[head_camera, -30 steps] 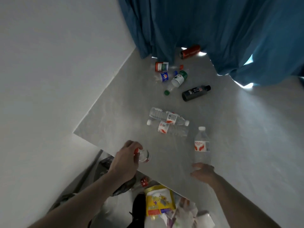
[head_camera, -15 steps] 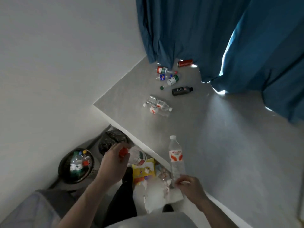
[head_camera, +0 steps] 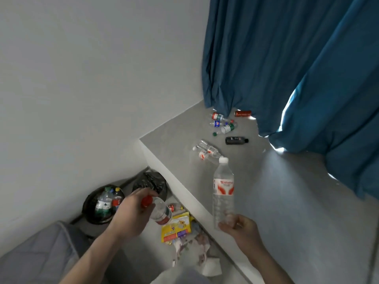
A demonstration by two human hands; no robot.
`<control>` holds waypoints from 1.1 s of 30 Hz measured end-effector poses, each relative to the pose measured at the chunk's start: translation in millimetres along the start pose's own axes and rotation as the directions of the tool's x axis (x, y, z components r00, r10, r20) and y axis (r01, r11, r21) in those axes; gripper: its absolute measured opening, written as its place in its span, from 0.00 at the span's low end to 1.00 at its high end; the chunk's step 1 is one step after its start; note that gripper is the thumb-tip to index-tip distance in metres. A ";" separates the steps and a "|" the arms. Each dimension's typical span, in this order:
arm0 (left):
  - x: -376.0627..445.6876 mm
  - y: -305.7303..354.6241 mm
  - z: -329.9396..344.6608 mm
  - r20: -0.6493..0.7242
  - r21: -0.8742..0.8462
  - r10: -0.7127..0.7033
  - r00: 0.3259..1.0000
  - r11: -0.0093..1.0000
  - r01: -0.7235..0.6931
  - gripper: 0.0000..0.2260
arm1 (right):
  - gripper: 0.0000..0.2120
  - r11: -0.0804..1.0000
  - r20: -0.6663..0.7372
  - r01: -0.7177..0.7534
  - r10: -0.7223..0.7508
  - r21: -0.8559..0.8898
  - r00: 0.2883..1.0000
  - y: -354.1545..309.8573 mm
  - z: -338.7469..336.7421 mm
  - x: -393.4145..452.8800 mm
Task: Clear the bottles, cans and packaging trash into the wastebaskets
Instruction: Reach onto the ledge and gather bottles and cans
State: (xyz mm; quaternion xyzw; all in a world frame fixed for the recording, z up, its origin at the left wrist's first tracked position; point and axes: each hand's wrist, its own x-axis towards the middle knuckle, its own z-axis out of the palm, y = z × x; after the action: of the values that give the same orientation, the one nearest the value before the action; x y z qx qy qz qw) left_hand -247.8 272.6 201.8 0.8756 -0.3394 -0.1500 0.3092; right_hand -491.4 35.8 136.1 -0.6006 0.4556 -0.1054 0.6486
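Observation:
My left hand grips a small clear bottle with a red cap above the floor, just right of a round black wastebasket that holds several bottles. A second wastebasket lined with a black bag stands behind it, against the ledge. My right hand holds a tall clear water bottle by its base, upright over the ledge's edge. On the grey ledge lie two clear bottles, a black bottle, several small bottles and a red can.
A yellow snack packet and crumpled paper and wrappers lie on the floor below the ledge. Blue curtains hang over the ledge's far side. A white wall is at left. Grey fabric fills the bottom left.
The view has pulled back from the ledge and both wastebaskets came into sight. My left hand carried the red-capped bottle down off the ledge toward them. My right hand lifted the tall bottle.

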 end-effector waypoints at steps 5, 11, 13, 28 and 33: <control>-29.7 -32.4 -40.2 -0.059 -0.036 -0.019 0.998 0.999 0.016 0.14 | 0.26 1.000 0.036 0.014 -0.015 0.016 0.999 -22.5 49.9 -9.9; -65.3 -89.9 -81.9 -0.113 -0.063 -0.120 0.986 0.992 0.113 0.15 | 0.17 0.996 0.082 0.085 -0.085 0.005 0.993 -37.0 118.0 -23.4; -75.0 -105.1 -90.1 -0.123 -0.070 -0.157 0.980 0.986 0.150 0.14 | 0.17 0.994 0.102 0.108 -0.106 -0.009 0.989 -37.8 134.3 -23.6; -87.8 -144.8 -144.6 -0.306 -0.086 -0.389 0.869 0.920 0.382 0.13 | 0.41 0.960 0.364 0.194 -0.110 -0.203 0.925 -91.5 174.9 21.2; -82.4 -146.0 -149.7 -0.376 -0.090 -0.426 0.823 0.901 0.425 0.13 | 0.36 0.926 0.437 0.263 -0.126 -0.269 0.891 -107.4 193.0 51.8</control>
State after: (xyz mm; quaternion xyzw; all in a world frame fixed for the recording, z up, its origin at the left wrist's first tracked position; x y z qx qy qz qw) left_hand -163.5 479.5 226.5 0.9408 -0.0678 -0.0396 0.3297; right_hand -279.7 104.6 179.6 -0.7497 0.2564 0.0337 0.6092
